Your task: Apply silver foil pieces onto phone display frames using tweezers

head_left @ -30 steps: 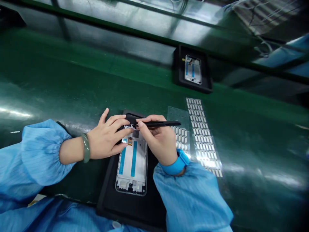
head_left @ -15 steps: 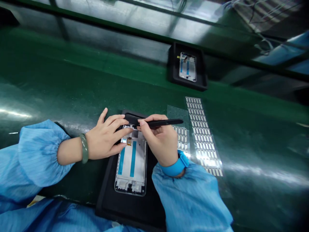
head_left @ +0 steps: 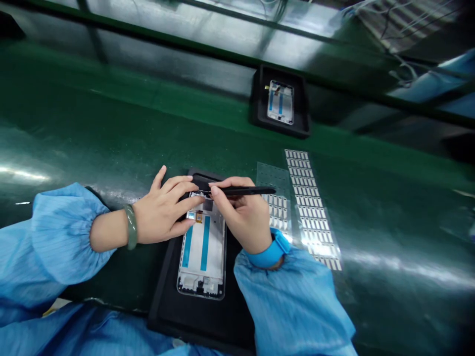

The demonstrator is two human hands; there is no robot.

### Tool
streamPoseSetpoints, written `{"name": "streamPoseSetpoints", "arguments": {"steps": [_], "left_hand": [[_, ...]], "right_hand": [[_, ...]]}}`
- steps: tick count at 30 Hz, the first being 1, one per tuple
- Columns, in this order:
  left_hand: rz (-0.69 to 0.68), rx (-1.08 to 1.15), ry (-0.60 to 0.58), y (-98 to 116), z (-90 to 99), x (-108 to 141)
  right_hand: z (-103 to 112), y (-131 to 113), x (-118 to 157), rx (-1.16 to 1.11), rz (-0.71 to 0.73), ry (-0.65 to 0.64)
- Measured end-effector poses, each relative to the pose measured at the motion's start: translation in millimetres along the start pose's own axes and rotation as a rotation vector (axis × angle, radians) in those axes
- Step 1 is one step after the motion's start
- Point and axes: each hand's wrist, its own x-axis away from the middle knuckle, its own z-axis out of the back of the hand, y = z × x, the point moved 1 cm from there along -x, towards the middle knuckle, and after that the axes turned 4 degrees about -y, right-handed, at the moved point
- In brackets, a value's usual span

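Note:
A phone frame (head_left: 195, 252) with two blue adhesive strips and a small orange flex cable (head_left: 199, 217) lies in a black tray (head_left: 166, 301) in front of me. My left hand (head_left: 166, 210) rests over its upper left, fingers spread and fingertips touching the top part. Between the thumb and fingers of my right hand (head_left: 245, 212) is a pair of black tweezers (head_left: 248, 191), held nearly level. Their tips point left at the frame's top edge, close to my left fingertips. Whether the tips grip anything is too small to tell.
Right of the tray, two clear sheets carry rows of small pale stickers: a shorter sheet (head_left: 276, 205) partly behind my right hand and a longer sheet (head_left: 313, 207). Farther back, another black tray (head_left: 260, 121) holds a second phone frame (head_left: 281, 101). A metal rail (head_left: 166, 59) runs along the green bench.
The tweezers and my right hand have shifted slightly left, and the tweezers lie a little flatter. My left hand stays in place on the frame. The far tray appears farther left.

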Motion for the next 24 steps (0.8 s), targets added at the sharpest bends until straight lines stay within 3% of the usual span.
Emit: {"name": "streamPoseSetpoints", "arguments": {"steps": [9,14,24], "left_hand": [[-0.002,-0.015,-0.001,-0.7,-1.3,0.5],[-0.004,-0.007,-0.002,-1.1,-1.0,0.5],[0.002,-0.01,0.01,-2.1,-1.6,-0.8]], "right_hand": [[0.3,3.3,-3.3,-0.197,-0.101,0.03],[0.2,2.2,-0.7,-0.062,0.002,-0.032],[-5.1,-5.2,-3.4,0.139,0.14,-0.002]]}}
